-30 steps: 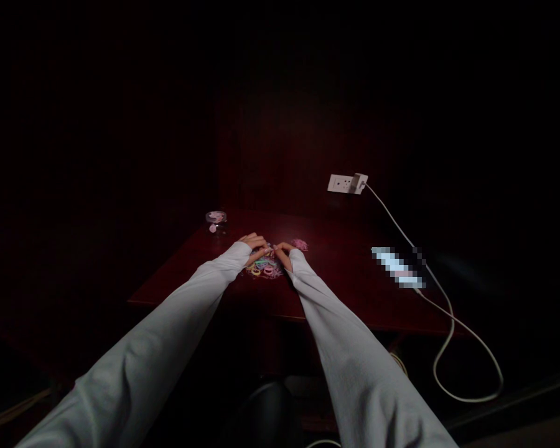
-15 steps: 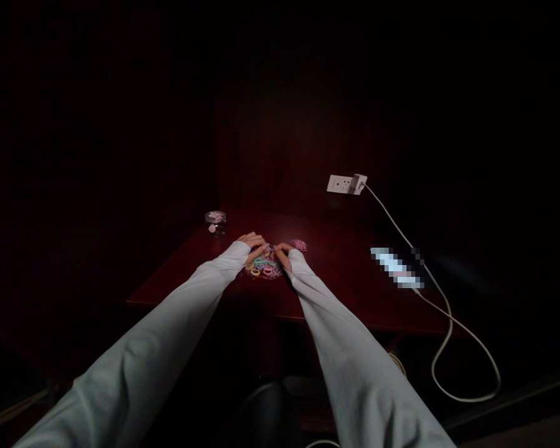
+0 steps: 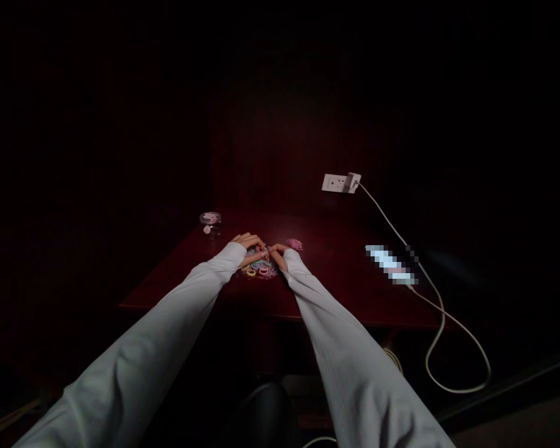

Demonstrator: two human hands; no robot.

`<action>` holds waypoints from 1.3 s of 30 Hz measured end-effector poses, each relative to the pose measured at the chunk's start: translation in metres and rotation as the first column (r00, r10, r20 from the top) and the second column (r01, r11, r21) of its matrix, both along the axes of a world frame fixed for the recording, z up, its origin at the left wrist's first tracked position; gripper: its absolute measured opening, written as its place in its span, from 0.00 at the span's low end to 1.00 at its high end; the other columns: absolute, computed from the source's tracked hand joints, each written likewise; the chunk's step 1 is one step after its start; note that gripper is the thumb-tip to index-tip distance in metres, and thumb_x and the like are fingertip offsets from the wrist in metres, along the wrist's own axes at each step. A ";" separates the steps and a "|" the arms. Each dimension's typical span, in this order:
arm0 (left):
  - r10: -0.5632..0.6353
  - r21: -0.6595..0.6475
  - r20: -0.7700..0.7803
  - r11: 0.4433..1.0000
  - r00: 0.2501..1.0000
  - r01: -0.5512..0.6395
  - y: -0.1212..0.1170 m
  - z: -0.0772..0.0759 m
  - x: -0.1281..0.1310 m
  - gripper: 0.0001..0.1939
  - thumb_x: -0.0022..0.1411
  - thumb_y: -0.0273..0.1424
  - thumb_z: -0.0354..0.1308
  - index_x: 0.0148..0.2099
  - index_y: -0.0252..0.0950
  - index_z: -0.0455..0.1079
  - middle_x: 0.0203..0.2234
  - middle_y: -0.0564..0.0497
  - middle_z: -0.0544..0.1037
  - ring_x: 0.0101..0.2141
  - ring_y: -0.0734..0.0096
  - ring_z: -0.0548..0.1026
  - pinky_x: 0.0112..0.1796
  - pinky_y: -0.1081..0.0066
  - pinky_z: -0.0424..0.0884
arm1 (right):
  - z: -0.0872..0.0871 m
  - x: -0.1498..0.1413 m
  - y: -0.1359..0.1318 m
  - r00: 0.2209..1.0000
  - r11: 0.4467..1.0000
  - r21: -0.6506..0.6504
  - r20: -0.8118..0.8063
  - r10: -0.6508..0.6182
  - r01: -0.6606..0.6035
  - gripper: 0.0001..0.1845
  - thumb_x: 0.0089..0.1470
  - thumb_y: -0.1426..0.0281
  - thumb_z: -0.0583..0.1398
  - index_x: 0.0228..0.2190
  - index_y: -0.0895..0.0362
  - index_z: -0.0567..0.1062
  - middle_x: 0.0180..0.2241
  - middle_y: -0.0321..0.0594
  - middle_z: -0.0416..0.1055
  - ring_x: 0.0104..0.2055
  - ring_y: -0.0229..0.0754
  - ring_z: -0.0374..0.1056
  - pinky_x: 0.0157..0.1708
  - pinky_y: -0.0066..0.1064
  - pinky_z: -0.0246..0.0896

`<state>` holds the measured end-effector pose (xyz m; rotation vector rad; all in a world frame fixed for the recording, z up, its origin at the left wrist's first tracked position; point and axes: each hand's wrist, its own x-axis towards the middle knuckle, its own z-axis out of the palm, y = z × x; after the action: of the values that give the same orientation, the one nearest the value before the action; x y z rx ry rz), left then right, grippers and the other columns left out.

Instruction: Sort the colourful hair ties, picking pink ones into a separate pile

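A pile of small, colourful elastic hair ties (image 3: 262,271) lies on the dark red table. Over its far left side my left hand (image 3: 250,244) is bent, its fingers curled and its thumb stretched toward the right. My right hand (image 3: 279,254) meets it at the pile's upper edge, with thumb and forefinger pinched together. The fingertips of both hands touch or nearly touch. Whatever is between them is too small and dark to make out. Just beyond my right hand sits a separate small heap of pink bands (image 3: 294,244).
A clear round jar (image 3: 210,219) with pink on its lid stands at the table's back left. On the right lies a blurred-out phone (image 3: 391,264), with a white cable (image 3: 441,305) running to a charger in the wall socket (image 3: 340,183). The table's front edge (image 3: 280,317) is near.
My fingertips have come closer together, and my left thumb reaches further over the pile. The whole view has shifted slightly, with things appearing a little further left.
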<state>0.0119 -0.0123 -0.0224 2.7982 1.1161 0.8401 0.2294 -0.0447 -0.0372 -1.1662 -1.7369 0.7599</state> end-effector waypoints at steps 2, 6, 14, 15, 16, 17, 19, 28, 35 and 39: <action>-0.025 0.005 -0.007 1.000 1.000 0.025 -0.001 0.001 0.001 0.16 0.73 0.47 0.59 0.46 0.40 0.78 0.39 0.49 0.81 0.42 0.61 0.73 0.46 0.65 0.65 | 0.000 -0.001 0.001 1.000 1.000 -0.001 -0.017 0.021 -0.021 0.21 0.60 0.49 0.62 0.28 0.54 0.78 0.26 0.34 0.74 0.32 0.41 0.67 0.39 0.30 0.64; -0.024 0.001 -0.013 1.000 1.000 0.024 0.002 0.000 0.001 0.18 0.73 0.48 0.58 0.44 0.40 0.79 0.41 0.48 0.82 0.43 0.61 0.73 0.46 0.65 0.65 | -0.003 -0.003 0.005 0.999 1.000 -0.007 -0.038 0.018 -0.018 0.21 0.60 0.49 0.63 0.28 0.54 0.78 0.27 0.35 0.76 0.33 0.41 0.69 0.39 0.30 0.65; -0.061 -0.003 0.014 0.998 0.998 0.061 0.010 -0.006 0.002 0.18 0.75 0.45 0.55 0.43 0.40 0.80 0.39 0.48 0.82 0.41 0.61 0.74 0.46 0.64 0.67 | -0.011 -0.001 0.013 0.999 1.000 0.004 -0.035 0.005 -0.005 0.25 0.57 0.45 0.63 0.27 0.54 0.78 0.27 0.34 0.74 0.30 0.39 0.65 0.34 0.29 0.60; -0.062 -0.001 0.025 0.998 0.998 0.062 0.008 -0.006 0.003 0.18 0.76 0.44 0.54 0.43 0.40 0.80 0.39 0.48 0.82 0.41 0.61 0.74 0.47 0.64 0.67 | -0.011 -0.001 0.013 1.000 1.000 0.000 -0.029 0.005 -0.005 0.25 0.57 0.45 0.63 0.28 0.54 0.78 0.27 0.34 0.74 0.30 0.39 0.65 0.34 0.29 0.60; -0.057 0.004 0.041 0.998 0.998 0.057 0.006 -0.005 0.003 0.18 0.76 0.43 0.53 0.43 0.39 0.80 0.39 0.48 0.82 0.41 0.62 0.74 0.47 0.64 0.67 | -0.011 -0.001 0.012 1.000 1.000 -0.003 -0.025 0.001 -0.001 0.25 0.57 0.45 0.63 0.28 0.54 0.78 0.27 0.34 0.74 0.30 0.39 0.65 0.35 0.30 0.60; -0.064 0.004 0.043 0.998 0.997 0.064 0.004 -0.003 0.003 0.18 0.77 0.43 0.52 0.43 0.39 0.80 0.39 0.48 0.83 0.41 0.62 0.74 0.47 0.64 0.68 | -0.010 -0.001 0.011 1.000 1.000 -0.004 -0.023 -0.002 0.002 0.25 0.57 0.45 0.63 0.27 0.54 0.78 0.27 0.35 0.74 0.30 0.39 0.65 0.35 0.30 0.60; -0.068 0.006 0.041 0.998 0.997 0.068 -0.001 0.000 0.002 0.18 0.77 0.43 0.52 0.45 0.40 0.80 0.41 0.47 0.83 0.43 0.62 0.75 0.48 0.64 0.68 | -0.008 -0.002 0.009 1.000 1.000 -0.007 -0.025 0.000 -0.001 0.23 0.58 0.47 0.62 0.28 0.54 0.78 0.28 0.35 0.75 0.30 0.39 0.65 0.35 0.30 0.60; -0.035 0.047 0.030 0.998 0.999 0.033 -0.018 0.012 0.001 0.18 0.78 0.40 0.50 0.46 0.39 0.80 0.45 0.47 0.83 0.47 0.61 0.78 0.48 0.65 0.68 | 0.007 0.002 -0.004 0.996 1.000 -0.016 0.086 0.016 -0.015 0.15 0.59 0.60 0.60 0.25 0.53 0.77 0.25 0.34 0.74 0.31 0.41 0.67 0.38 0.30 0.61; -0.024 0.042 0.034 0.999 0.999 0.023 -0.018 0.011 0.001 0.17 0.78 0.39 0.50 0.45 0.39 0.78 0.44 0.48 0.83 0.46 0.62 0.78 0.48 0.65 0.68 | 0.009 0.002 -0.006 0.996 0.999 -0.038 0.085 -0.007 0.010 0.15 0.61 0.60 0.59 0.27 0.54 0.80 0.25 0.33 0.74 0.32 0.41 0.67 0.38 0.31 0.61; -0.044 0.041 0.046 0.998 0.998 0.042 -0.015 0.011 0.001 0.17 0.79 0.39 0.49 0.46 0.39 0.78 0.43 0.48 0.83 0.45 0.63 0.77 0.48 0.65 0.68 | 0.009 0.001 -0.008 0.998 0.999 -0.041 0.055 -0.006 0.008 0.18 0.63 0.58 0.59 0.29 0.54 0.81 0.29 0.35 0.79 0.33 0.41 0.69 0.38 0.31 0.61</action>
<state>0.0127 -0.0272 -0.0118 2.8081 1.0402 0.9296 0.2307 -0.0526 -0.0279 -1.2305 -1.7688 0.7692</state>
